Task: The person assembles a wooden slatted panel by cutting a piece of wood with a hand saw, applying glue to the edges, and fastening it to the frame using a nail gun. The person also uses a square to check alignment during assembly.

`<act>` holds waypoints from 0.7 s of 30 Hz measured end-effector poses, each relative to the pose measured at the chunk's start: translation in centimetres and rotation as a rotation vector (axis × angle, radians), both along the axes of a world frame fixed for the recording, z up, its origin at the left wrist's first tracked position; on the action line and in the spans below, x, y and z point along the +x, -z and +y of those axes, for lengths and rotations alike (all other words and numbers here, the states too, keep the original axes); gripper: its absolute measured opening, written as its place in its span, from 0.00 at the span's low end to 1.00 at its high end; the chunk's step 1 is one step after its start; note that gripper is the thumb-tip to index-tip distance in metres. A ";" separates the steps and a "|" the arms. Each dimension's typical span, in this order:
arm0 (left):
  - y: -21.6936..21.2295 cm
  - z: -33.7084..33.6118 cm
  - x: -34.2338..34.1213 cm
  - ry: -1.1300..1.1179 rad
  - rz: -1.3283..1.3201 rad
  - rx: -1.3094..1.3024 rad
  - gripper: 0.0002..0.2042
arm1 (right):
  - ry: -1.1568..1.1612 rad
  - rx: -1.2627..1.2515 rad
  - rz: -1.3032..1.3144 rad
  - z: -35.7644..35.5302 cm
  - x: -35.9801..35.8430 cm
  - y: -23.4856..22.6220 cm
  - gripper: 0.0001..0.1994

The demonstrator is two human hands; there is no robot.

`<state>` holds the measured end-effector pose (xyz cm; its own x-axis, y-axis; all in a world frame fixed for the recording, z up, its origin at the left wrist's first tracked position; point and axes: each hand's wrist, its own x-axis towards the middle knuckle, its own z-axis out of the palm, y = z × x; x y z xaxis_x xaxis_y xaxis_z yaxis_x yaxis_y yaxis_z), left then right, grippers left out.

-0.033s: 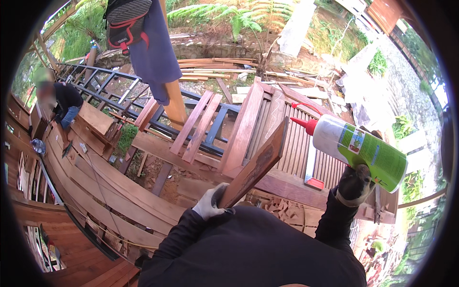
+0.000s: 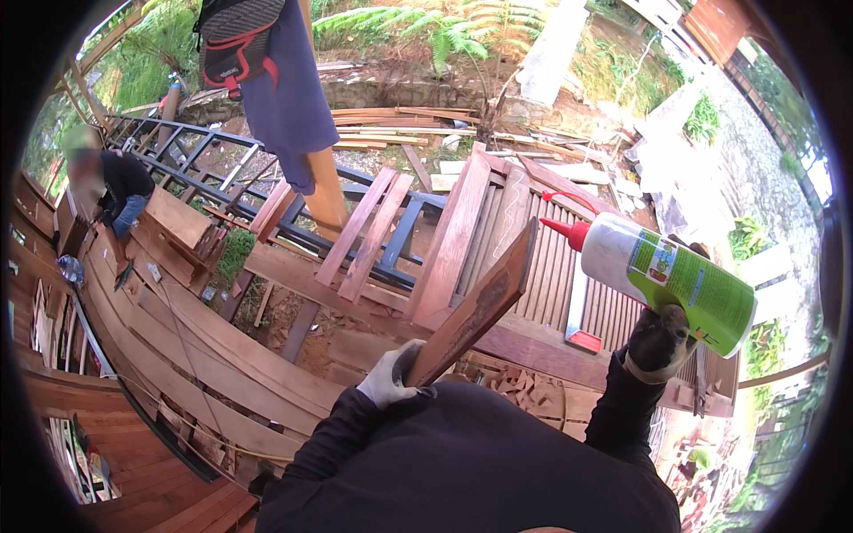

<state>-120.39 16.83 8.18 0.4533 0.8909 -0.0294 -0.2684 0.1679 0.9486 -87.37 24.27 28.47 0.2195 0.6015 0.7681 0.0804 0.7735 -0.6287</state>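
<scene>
My gloved left hand (image 2: 391, 375) is closed around the lower end of a short dark wooden board (image 2: 480, 311), which tilts up and to the right. My gloved right hand (image 2: 659, 345) grips a large glue bottle (image 2: 680, 286), white and green with a red nozzle, from below. The bottle lies nearly level, its nozzle pointing left just past the board's upper end. Beyond them, a slatted wooden panel (image 2: 546, 266) rests on the bench, and a plank (image 2: 508, 213) on it carries a wavy pale line. A white tool with a red end (image 2: 584, 339) lies on the slats.
Loose reddish strips (image 2: 375, 240) lie across a blue metal frame (image 2: 409, 233). A blue cloth (image 2: 286, 107) and a dark bag (image 2: 235, 49) hang on a wooden post (image 2: 325, 200). At the far left a person (image 2: 126, 191) bends over long curved planks (image 2: 213, 364).
</scene>
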 end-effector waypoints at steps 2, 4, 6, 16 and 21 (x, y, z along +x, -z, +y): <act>-0.1 -0.1 0.0 -0.013 0.016 0.049 0.32 | 0.002 -0.009 -0.006 0.1 0.2 0.2 0.41; -0.1 -0.2 -0.3 0.016 0.014 0.000 0.35 | 0.018 -0.039 -0.013 0.2 0.5 0.5 0.42; 0.0 -0.2 -0.5 0.035 0.024 -0.018 0.36 | 0.048 -0.072 -0.019 0.2 0.8 0.8 0.41; -0.2 0.0 -1.0 0.027 0.041 0.033 0.36 | 0.093 -0.158 0.035 0.4 1.7 0.9 0.45; -0.1 0.0 -1.3 0.016 0.062 0.044 0.35 | 0.120 -0.023 -0.114 0.5 -0.7 -0.1 0.47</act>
<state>-121.65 16.81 8.26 0.4663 0.8844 -0.0189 -0.2060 0.1293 0.9700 -88.04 24.78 28.60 0.2029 0.5938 0.7786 0.2429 0.7398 -0.6275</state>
